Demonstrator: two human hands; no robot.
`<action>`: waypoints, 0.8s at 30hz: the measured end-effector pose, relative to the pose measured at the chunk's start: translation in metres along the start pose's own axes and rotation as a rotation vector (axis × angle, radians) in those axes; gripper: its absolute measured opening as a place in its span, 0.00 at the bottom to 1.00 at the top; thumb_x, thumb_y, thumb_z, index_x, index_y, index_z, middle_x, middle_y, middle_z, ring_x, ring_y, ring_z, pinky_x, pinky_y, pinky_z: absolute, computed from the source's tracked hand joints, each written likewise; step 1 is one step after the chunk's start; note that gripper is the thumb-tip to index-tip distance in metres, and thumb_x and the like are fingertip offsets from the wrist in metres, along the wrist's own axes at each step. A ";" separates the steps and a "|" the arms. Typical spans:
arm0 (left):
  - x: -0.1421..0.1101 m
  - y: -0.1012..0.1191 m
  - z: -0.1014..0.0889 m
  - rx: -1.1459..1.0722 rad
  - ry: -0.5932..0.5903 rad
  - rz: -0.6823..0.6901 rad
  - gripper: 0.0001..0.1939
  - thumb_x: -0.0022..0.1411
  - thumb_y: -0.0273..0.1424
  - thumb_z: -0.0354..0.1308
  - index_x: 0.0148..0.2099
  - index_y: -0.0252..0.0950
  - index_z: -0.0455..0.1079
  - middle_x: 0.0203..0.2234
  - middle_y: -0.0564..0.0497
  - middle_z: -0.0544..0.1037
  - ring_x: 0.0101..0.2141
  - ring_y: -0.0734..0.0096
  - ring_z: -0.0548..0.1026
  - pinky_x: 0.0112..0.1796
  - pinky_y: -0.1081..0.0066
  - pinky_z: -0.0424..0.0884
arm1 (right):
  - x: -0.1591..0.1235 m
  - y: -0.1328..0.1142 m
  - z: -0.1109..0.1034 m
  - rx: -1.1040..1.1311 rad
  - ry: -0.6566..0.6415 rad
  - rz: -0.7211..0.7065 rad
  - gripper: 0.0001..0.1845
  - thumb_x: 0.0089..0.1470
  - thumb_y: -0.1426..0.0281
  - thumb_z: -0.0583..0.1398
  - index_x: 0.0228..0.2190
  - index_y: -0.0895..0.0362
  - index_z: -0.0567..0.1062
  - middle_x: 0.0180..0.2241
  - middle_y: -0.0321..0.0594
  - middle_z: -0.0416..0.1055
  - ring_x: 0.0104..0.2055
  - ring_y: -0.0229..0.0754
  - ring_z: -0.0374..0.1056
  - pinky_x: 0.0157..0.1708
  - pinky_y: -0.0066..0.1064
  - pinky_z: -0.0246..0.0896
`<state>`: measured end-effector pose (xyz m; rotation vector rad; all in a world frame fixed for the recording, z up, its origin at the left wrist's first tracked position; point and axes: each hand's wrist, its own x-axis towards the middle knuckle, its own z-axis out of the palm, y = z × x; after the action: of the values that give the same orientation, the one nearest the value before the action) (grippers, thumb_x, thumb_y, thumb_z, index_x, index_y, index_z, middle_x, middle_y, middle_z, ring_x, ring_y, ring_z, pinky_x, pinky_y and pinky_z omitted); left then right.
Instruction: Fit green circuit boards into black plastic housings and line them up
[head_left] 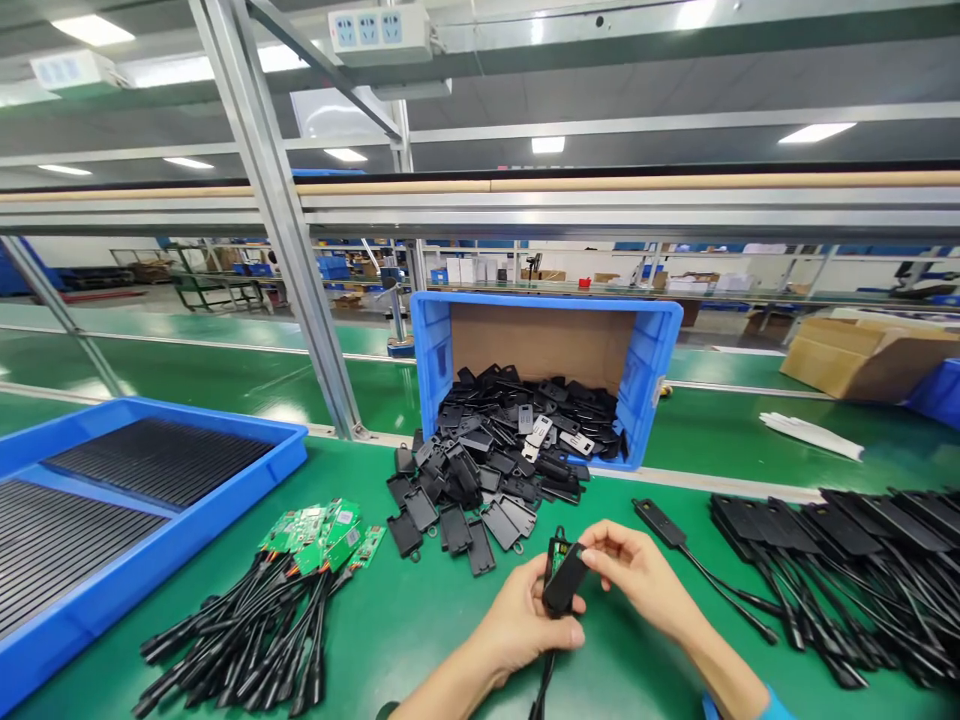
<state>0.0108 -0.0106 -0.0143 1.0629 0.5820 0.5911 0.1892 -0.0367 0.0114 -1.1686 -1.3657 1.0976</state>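
Note:
Slightly right of the front middle, my left hand point(517, 615) grips a small black plastic case point(551, 550) with a loop at its top. A strip of green circuit board point(559, 556) shows inside it. Lying askew over the case is a black cover point(566, 582), whose upper right corner my right hand point(634, 568) pinches between thumb and fingers. A black cable point(545, 680) hangs below my left hand. Beyond both hands spreads a heap of loose black case halves point(457, 480). To the left lie several green circuit boards point(330, 535) with black cables point(255, 640).
A blue crate point(546, 302) on its side spills black parts onto the green bench. At left stands a blue tray point(247, 500) with rows of black strips. Closed cased units point(780, 530) with cables pile up at right. A metal post point(281, 220) rises behind; a white glove point(814, 434) lies farther back.

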 end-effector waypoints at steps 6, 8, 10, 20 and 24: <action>-0.001 0.001 0.003 0.052 -0.013 0.061 0.33 0.35 0.23 0.70 0.47 0.33 0.68 0.32 0.50 0.74 0.34 0.71 0.72 0.31 0.77 0.67 | -0.003 -0.001 -0.002 -0.093 0.048 0.005 0.17 0.49 0.56 0.62 0.31 0.59 0.77 0.26 0.38 0.70 0.25 0.37 0.60 0.24 0.27 0.57; -0.001 0.000 0.003 0.062 -0.021 0.072 0.32 0.35 0.24 0.71 0.47 0.33 0.68 0.35 0.50 0.74 0.35 0.71 0.72 0.31 0.77 0.67 | -0.003 0.001 -0.001 -0.115 0.066 -0.004 0.17 0.49 0.56 0.62 0.31 0.59 0.78 0.27 0.39 0.70 0.26 0.38 0.61 0.25 0.29 0.58; 0.000 -0.001 0.004 0.079 -0.020 0.060 0.31 0.37 0.26 0.70 0.47 0.33 0.68 0.33 0.50 0.75 0.32 0.72 0.71 0.28 0.78 0.67 | -0.001 0.006 0.002 -0.107 0.095 -0.009 0.17 0.48 0.56 0.63 0.29 0.59 0.77 0.27 0.39 0.69 0.26 0.38 0.62 0.25 0.29 0.59; 0.001 -0.002 0.006 0.191 -0.003 0.060 0.29 0.48 0.33 0.63 0.52 0.33 0.63 0.32 0.49 0.73 0.25 0.73 0.74 0.23 0.78 0.68 | -0.002 0.014 0.019 0.108 -0.004 0.147 0.24 0.50 0.48 0.59 0.32 0.58 0.69 0.29 0.36 0.66 0.25 0.36 0.61 0.23 0.27 0.55; -0.001 -0.003 0.007 0.251 0.038 0.070 0.28 0.48 0.31 0.62 0.53 0.33 0.63 0.29 0.50 0.73 0.27 0.69 0.76 0.27 0.74 0.72 | -0.002 0.014 0.024 0.109 -0.026 0.141 0.24 0.52 0.49 0.57 0.24 0.58 0.66 0.22 0.32 0.60 0.22 0.34 0.56 0.24 0.26 0.51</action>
<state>0.0154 -0.0172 -0.0143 1.3144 0.6667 0.6109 0.1668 -0.0383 -0.0048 -1.1882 -1.2420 1.2753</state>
